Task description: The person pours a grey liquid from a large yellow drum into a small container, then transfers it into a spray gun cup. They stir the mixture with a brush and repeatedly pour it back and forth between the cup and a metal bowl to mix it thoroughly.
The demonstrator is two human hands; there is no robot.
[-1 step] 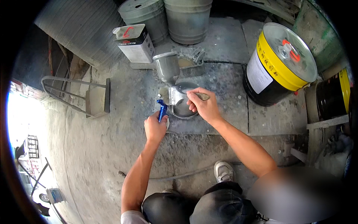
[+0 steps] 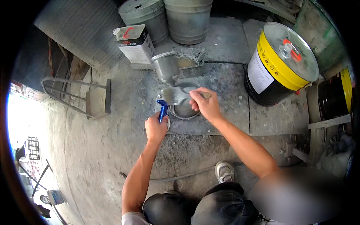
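My left hand (image 2: 156, 128) is closed around the blue handle of a spray gun (image 2: 163, 110). A grey metal cup (image 2: 167, 68) with a pale rim sits tilted above the gun's front end and seems joined to it. Between finger and thumb, my right hand (image 2: 206, 105) grips a flat paintbrush (image 2: 177, 95). Its bristles point left and lie at the gun's head, just below the cup; motion blurs them. Under the brush stands a round grey pan (image 2: 185, 111), partly hidden by the brush and my right hand.
A white-and-black rectangular can (image 2: 137, 47) stands behind the cup, by two grey metal drums (image 2: 188, 22). At right is a large black-and-yellow drum (image 2: 281, 63). A metal frame (image 2: 98, 99) lies at left. A hose (image 2: 180, 177) crosses the floor near my shoe (image 2: 225, 171).
The brush in my right hand has shifted slightly right and is more blurred. The cup has moved a little to the left. My left hand keeps its grip on the spray gun.
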